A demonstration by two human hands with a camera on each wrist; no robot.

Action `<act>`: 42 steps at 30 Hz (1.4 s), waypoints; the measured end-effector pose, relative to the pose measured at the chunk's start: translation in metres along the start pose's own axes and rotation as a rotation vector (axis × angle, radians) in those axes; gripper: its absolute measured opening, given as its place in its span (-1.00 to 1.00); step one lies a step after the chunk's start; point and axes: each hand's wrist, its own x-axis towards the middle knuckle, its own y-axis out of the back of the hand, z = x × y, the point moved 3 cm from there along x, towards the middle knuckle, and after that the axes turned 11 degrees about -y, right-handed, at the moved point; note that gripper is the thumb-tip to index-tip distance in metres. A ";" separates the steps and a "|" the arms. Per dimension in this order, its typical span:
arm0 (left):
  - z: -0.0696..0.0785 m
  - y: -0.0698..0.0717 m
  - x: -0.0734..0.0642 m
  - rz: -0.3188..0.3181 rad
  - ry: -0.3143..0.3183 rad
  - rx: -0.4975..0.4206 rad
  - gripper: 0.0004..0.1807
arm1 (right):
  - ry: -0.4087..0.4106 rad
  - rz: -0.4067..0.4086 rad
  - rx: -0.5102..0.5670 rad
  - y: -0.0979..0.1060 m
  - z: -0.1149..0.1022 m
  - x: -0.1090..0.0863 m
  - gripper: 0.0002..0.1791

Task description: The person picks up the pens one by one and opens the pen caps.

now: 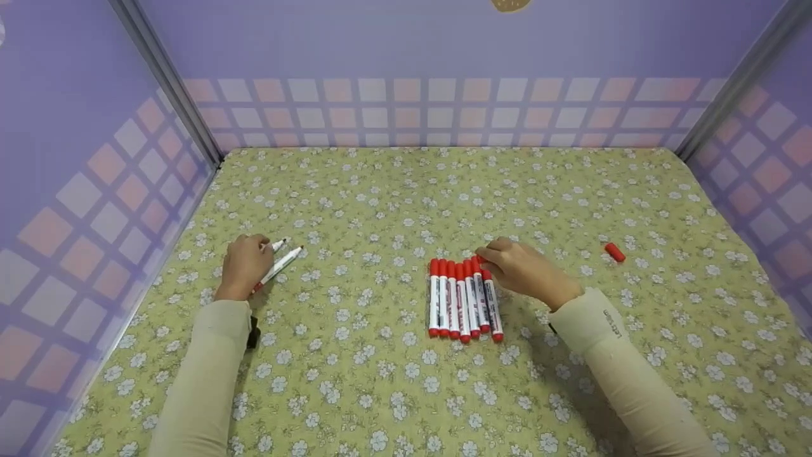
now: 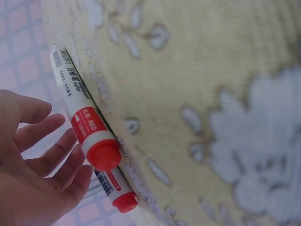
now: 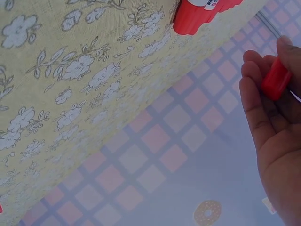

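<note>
My left hand (image 1: 244,263) is over the left part of the cloth, beside two uncapped whiteboard markers (image 1: 283,264). Its fingers curve loosely next to the nearer white marker (image 2: 77,94) in the left wrist view, with no grip on it. Both markers there show red ends. Between the thumb and fingers of my right hand (image 1: 523,270) is a red marker cap (image 3: 276,81), pinched clear of the cloth. That hand is at the top right end of a row of several red-capped markers (image 1: 461,298) lying side by side, and it partly covers their caps.
A loose red cap (image 1: 614,252) lies on the cloth to the right. Flowered green cloth (image 1: 355,387) covers the table. Purple checked panels (image 1: 406,111) stand at the back and both sides, joined by grey posts (image 1: 171,76).
</note>
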 end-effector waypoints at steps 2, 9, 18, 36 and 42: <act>0.005 0.000 0.000 0.009 -0.006 0.000 -0.58 | -0.009 0.012 -0.009 0.001 0.003 -0.001 -0.78; 0.022 -0.004 0.004 0.038 -0.056 -0.011 -0.60 | -0.128 -0.012 -0.009 0.009 0.018 -0.004 -0.69; 0.052 -0.015 0.009 -0.021 -0.098 -0.079 -0.58 | -0.229 0.055 0.033 0.022 0.046 -0.016 -0.73; 0.126 -0.052 0.006 -0.149 -0.200 -0.202 -0.59 | -0.506 0.063 0.022 0.038 0.106 -0.046 -0.72; 0.146 -0.067 0.003 -0.192 -0.226 -0.223 -0.58 | -0.585 0.036 0.060 0.043 0.122 -0.058 -0.71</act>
